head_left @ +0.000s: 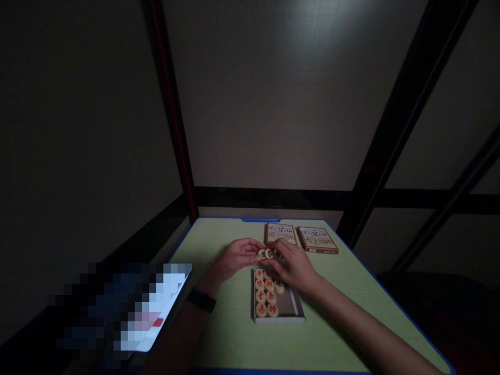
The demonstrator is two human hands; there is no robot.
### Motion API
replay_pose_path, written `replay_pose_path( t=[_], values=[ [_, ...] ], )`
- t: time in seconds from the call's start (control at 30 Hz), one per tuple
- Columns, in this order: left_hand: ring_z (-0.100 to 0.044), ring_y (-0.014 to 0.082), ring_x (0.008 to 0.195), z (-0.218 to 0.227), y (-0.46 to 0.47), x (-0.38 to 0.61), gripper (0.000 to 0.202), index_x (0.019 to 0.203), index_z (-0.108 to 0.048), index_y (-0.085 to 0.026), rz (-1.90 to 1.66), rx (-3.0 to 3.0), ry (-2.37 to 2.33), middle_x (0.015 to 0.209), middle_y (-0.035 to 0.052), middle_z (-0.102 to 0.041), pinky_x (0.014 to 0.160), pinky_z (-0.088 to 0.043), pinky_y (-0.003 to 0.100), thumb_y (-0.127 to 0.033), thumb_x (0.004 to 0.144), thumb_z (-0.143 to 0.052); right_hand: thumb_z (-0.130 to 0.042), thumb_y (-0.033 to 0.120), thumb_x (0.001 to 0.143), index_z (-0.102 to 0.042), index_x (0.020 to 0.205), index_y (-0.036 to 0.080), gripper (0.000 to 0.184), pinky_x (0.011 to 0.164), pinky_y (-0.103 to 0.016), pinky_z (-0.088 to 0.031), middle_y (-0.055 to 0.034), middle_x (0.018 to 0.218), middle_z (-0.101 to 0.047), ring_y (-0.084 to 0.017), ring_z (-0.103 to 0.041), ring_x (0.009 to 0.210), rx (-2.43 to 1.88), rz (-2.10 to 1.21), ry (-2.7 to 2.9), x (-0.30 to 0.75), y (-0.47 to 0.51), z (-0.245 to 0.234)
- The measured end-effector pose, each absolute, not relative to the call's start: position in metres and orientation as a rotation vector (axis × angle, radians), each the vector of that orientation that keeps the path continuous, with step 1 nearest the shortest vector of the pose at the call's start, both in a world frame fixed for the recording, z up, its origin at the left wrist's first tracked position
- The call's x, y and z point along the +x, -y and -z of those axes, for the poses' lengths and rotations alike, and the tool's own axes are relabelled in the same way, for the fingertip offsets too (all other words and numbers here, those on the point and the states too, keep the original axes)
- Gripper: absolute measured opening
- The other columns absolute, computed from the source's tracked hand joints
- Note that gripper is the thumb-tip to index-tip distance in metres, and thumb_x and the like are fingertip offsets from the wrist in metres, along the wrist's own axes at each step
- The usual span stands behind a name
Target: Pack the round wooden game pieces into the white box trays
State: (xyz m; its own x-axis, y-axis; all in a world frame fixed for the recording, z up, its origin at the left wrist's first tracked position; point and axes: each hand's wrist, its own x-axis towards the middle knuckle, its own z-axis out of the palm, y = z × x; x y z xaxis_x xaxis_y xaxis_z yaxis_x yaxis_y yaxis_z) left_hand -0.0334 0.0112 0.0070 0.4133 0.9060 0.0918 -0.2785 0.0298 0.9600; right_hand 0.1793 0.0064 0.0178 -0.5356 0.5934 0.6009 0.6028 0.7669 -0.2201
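Note:
My left hand and my right hand meet above the far end of a shallow open box. Between their fingertips they hold a short row of round wooden Chinese chess pieces with dark characters. The left fingers pinch the row's left end; the right fingers close on the other side and partly hide it. Inside the box, red-marked Chinese chess pieces lie flat in two columns on the left. A dark-marked piece sits to their right, close under my right hand. The box's far right corner is hidden.
Two flat printed boxes lie at the far right of the green, blue-edged table; my right hand partly covers the nearer-to-centre one. A lit, pixelated screen stands by the left edge. Behind the table rises a panelled wall.

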Motion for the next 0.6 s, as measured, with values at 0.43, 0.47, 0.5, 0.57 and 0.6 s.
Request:
replay_pose_path(
  t=[0.43, 0.47, 0.5, 0.57, 0.6],
  values=[
    [-0.067, 0.016, 0.087, -0.012, -0.007, -0.031, 0.043, 0.091, -0.071, -0.013, -1.03, 1.198, -0.735, 0.092, 0.0059, -0.07, 0.086, -0.052, 0.03, -0.025, 0.056, -0.094, -0.064, 0.017, 0.087, -0.062, 0.098, 0.02, 0.011, 0.073, -0.03, -0.049, -0.007, 0.094, -0.066, -0.021, -0.062, 0.085, -0.902, -0.087, 2.292, 0.18, -0.009, -0.022],
    [-0.067, 0.0162, 0.088, -0.012, -0.007, -0.031, 0.043, 0.092, -0.071, -0.013, -1.031, 1.199, -0.735, 0.093, 0.0061, -0.071, 0.086, -0.052, 0.03, -0.025, 0.057, -0.093, -0.063, 0.014, 0.087, -0.062, 0.099, 0.02, 0.014, 0.074, -0.03, -0.049, -0.0068, 0.094, -0.066, -0.021, -0.062, 0.086, -0.87, -0.122, 2.286, 0.181, -0.009, -0.025],
    [-0.067, 0.0164, 0.089, -0.013, -0.007, -0.031, 0.043, 0.092, -0.071, -0.013, -1.035, 1.199, -0.735, 0.094, 0.0064, -0.071, 0.087, -0.052, 0.03, -0.025, 0.057, -0.093, -0.063, 0.01, 0.086, -0.062, 0.099, 0.02, 0.017, 0.075, -0.03, -0.049, -0.0065, 0.095, -0.066, -0.02, -0.063, 0.087, -0.841, -0.158, 2.284, 0.183, -0.008, -0.029],
    [-0.067, 0.0166, 0.09, -0.013, -0.007, -0.031, 0.043, 0.093, -0.072, -0.013, -1.049, 1.198, -0.734, 0.095, 0.0069, -0.071, 0.087, -0.051, 0.03, -0.025, 0.058, -0.093, -0.065, 0.007, 0.083, -0.063, 0.097, 0.02, 0.019, 0.075, -0.03, -0.049, -0.0057, 0.094, -0.067, -0.02, -0.063, 0.087, -0.814, -0.216, 2.285, 0.187, -0.005, -0.036],
    [-0.068, 0.0167, 0.09, -0.013, -0.007, -0.031, 0.043, 0.093, -0.072, -0.013, -1.053, 1.195, -0.731, 0.096, 0.0073, -0.071, 0.088, -0.051, 0.03, -0.025, 0.058, -0.093, -0.067, 0.008, 0.082, -0.063, 0.095, 0.019, 0.018, 0.074, -0.029, -0.049, -0.0052, 0.092, -0.067, -0.02, -0.063, 0.085, -0.819, -0.234, 2.288, 0.189, -0.003, -0.039]
  ],
)
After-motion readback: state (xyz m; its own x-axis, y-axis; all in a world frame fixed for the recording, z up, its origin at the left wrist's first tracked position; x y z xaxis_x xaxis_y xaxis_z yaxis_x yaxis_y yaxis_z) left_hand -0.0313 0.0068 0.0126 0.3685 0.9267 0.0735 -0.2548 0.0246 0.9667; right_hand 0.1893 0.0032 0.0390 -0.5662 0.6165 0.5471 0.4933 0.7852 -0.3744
